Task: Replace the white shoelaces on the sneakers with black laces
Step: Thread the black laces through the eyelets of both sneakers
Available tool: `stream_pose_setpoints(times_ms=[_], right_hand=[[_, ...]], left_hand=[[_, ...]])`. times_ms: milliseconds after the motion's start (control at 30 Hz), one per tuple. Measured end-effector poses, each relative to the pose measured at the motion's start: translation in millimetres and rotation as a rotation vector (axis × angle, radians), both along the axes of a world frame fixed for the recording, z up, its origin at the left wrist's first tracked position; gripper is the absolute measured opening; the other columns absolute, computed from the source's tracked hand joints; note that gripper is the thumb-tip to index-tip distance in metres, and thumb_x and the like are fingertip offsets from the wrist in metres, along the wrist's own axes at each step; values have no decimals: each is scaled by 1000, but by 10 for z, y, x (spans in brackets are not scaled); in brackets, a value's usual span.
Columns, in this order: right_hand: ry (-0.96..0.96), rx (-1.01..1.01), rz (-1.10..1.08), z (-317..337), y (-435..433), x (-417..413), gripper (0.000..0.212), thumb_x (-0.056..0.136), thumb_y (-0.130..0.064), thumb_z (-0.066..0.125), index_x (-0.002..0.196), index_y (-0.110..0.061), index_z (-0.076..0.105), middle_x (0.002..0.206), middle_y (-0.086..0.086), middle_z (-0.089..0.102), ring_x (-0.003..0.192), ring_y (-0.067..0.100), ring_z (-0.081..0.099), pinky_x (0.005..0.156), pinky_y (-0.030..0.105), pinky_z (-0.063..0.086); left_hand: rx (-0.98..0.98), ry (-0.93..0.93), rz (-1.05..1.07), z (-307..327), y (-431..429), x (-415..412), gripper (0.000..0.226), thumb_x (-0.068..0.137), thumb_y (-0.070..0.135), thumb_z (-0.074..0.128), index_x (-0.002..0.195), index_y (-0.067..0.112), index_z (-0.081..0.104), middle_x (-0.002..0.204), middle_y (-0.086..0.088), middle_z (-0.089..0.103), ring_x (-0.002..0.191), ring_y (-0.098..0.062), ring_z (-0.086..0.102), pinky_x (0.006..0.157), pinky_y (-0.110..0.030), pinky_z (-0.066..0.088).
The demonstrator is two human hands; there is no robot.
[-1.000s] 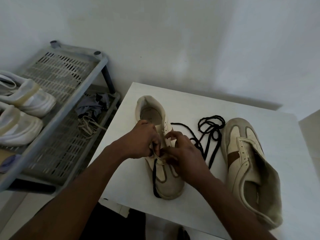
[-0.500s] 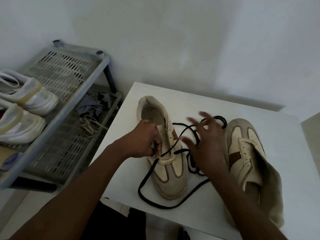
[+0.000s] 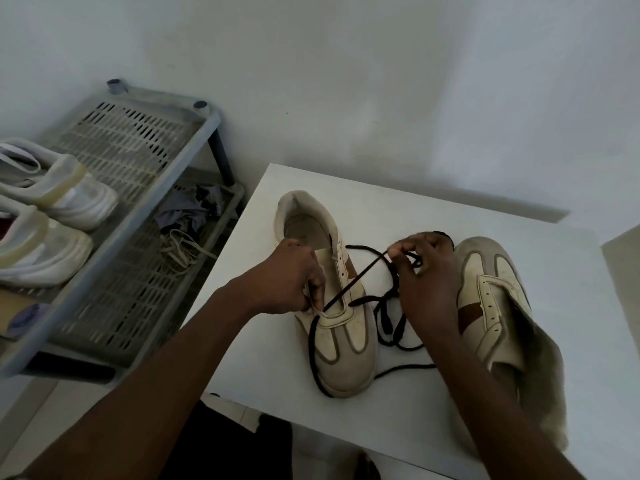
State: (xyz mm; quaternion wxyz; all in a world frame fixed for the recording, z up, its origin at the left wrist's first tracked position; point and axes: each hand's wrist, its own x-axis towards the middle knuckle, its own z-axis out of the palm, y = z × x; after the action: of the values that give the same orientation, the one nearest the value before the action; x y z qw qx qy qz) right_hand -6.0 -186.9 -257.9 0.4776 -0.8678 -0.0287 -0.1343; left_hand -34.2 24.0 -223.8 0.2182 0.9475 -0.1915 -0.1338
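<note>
Since half a second ago the right hand (image 3: 427, 282) has closed from splayed to a pinch on the black lace (image 3: 356, 280), drawing it taut from the lowest eyelets. The left hand (image 3: 294, 282) grips the cream sneaker (image 3: 341, 341) there. Lacing has barely begun; the second sneaker (image 3: 491, 299), beyond the right fingers, is unlaced.

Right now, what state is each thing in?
Left sneaker: upright, black lace through lowest eyelets only.
Right sneaker: unlaced, tipped sideways.
Black lace: taut between shoe and fingers.
Left hand: gripping the shoe's eyelet edge.
Right hand: pinching the lace.
White laces: loose on the rack.
</note>
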Motion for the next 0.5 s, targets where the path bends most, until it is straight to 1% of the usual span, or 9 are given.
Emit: stream_pose_setpoints(times_ms=[67,100,133,200,233,300,333,400,500], right_hand=[[57,23,32,-35,11,-38,7,89,-11,66,95,-15,69,115,1,50,108,8,48,86,5,39],[33,-2,82,-66,36,-69,9,89,-15,66,97,-20,68,118,0,51,109,6,47,87,8,40],[-10,-66,135,-97,57,-86,11,89,-24,66,100,-24,67,119,-2,53,110,4,46,90,17,41],[-69,-214,209,-146,64,-75,31,88,-47,57,108,-26,67,118,-3,59,111,8,47,91,36,42],[-65,-236,216,-130,54,-52,38,87,-54,50,110,-28,67,118,-5,61,112,10,47,91,43,43],[-56,-235,242,-76,26,-37,40,88,-57,45,110,-31,66,117,-12,60,112,9,48,93,51,43],[-41,-250,290,-68,12,-39,39,88,-59,45,109,-33,65,114,-18,59,111,7,49,95,51,42],[23,-304,409,-52,4,-67,39,80,-64,52,106,-36,64,105,-28,56,105,2,50,98,42,33],[106,-393,468,-77,57,-136,45,74,-60,68,111,-35,61,102,-25,57,103,0,50,94,34,25]], left_hand=[[12,-10,-9,-5,-9,7,15,65,14,82,73,25,76,80,11,67,89,-2,54,89,-4,8],[17,-18,-10,-11,-6,2,15,66,14,81,73,26,76,79,13,66,89,-1,54,89,-2,6],[20,-31,-13,-22,-2,0,15,67,15,80,74,28,75,79,13,66,90,-1,53,90,0,3],[15,-71,-15,-51,6,-8,15,69,18,74,75,31,74,79,13,68,90,-1,50,91,0,1],[4,-85,-8,-62,1,-8,13,70,21,70,76,32,74,79,13,68,88,0,48,91,-2,4],[-11,-109,30,-67,-23,-7,18,71,28,57,77,30,74,74,12,67,79,-2,49,89,-9,16],[-6,-130,61,-69,-42,-1,24,71,29,51,79,28,74,72,10,67,74,-4,51,86,-15,22],[46,-206,114,-93,-93,22,28,74,25,50,86,25,76,74,5,69,74,-12,58,83,-23,32],[239,-275,162,-135,-211,33,25,84,26,53,99,27,73,91,5,69,95,-16,55,89,-27,31]])
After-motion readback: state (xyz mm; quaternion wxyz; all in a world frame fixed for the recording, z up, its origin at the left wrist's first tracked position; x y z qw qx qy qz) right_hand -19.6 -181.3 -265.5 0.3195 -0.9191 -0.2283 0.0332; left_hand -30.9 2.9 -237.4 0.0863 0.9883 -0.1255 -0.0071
